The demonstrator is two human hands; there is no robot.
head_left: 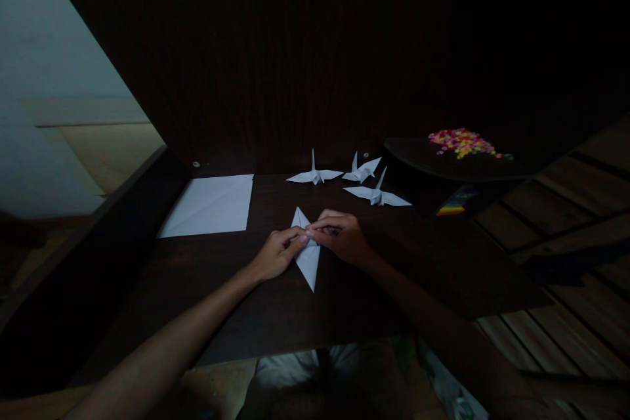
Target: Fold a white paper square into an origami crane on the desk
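Observation:
A white sheet folded into a narrow diamond, a folded paper [309, 266], lies on the dark desk with one point toward me and one away. My left hand [281, 251] pinches its left side near the middle, thumb on top. From the right, my right hand [342, 234] closes its thumb and fingers at the same spot, and the two hands' fingertips meet there. The fingers cover the middle of the paper. Beyond my hands stand three white paper cranes: one crane [315, 176] on the left, another crane [361, 172] at the back right, and a nearer crane [377, 196].
White paper [209, 205] lies flat at the back left of the desk [246, 328]. A small pile of colourful little pieces [462, 143] rests on a raised dark shelf [413, 152] at right. A low side board [93, 243] bounds the left; wooden slats [581, 190] lie right.

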